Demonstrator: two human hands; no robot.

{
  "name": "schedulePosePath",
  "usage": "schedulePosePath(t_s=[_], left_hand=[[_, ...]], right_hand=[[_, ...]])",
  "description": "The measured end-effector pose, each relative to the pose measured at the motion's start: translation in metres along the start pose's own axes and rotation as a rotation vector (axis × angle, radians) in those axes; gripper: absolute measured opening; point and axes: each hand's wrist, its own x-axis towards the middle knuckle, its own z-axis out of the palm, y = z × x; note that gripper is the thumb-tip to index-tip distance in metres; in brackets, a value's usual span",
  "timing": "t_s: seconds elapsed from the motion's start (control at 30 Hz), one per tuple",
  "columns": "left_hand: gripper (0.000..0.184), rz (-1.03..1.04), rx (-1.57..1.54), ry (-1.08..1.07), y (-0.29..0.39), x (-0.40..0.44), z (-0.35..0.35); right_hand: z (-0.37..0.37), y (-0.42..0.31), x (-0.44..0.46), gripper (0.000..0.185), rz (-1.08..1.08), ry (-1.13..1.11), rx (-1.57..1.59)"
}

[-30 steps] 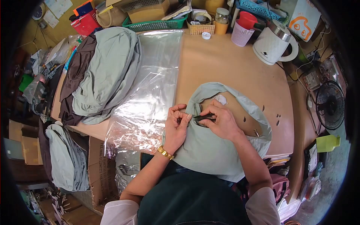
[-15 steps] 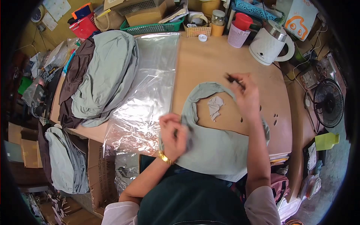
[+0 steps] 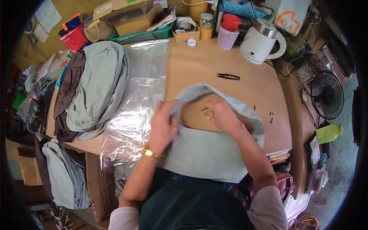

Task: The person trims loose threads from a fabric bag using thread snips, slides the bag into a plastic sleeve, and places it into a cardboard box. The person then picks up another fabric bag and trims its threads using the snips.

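A pale grey-green cloth piece [image 3: 207,151] with a looped strap lies at the table's near edge. My left hand [image 3: 165,122], a gold watch on its wrist, pinches the strap's left side. Inside the loop, the fingers of my right hand [image 3: 220,113] are closed on a small whitish scrap [image 3: 207,111], mostly hidden by them. Black thread snips [image 3: 229,76] lie on the table beyond the loop, touched by neither hand.
Clear plastic sheets [image 3: 134,92] and a pile of grey and brown cloth [image 3: 97,86] lie to the left. A white kettle [image 3: 258,42], a pink cup [image 3: 227,37] and baskets line the back. A black fan [image 3: 327,94] stands at the right.
The snips have left my right hand and lie on the table. That hand has come down into the loop and taken the whitish scrap. My left hand has taken the strap's left side. The view has shifted.
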Motion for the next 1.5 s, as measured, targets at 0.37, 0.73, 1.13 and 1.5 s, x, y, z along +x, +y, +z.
schedulePosePath(t_s=[0.37,0.73,1.13,1.5], left_hand=[[0.048,0.47,0.442,-0.133,0.044,-0.047,0.063],[0.051,0.422,0.576,-0.163,0.03,-0.056,0.074],[0.06,0.6,0.564,-0.184,0.039,-0.075,0.027],[0.074,0.353,0.847,-0.099,-0.011,-0.02,0.015]], right_hand=[[-0.057,0.041,0.056,0.02,0.265,0.339,0.161],[-0.031,0.018,-0.012,0.012,0.315,0.273,-0.013],[-0.066,0.009,-0.041,0.045,0.331,0.566,-0.159],[-0.037,0.02,-0.078,0.073,-0.019,-0.204,-0.344]])
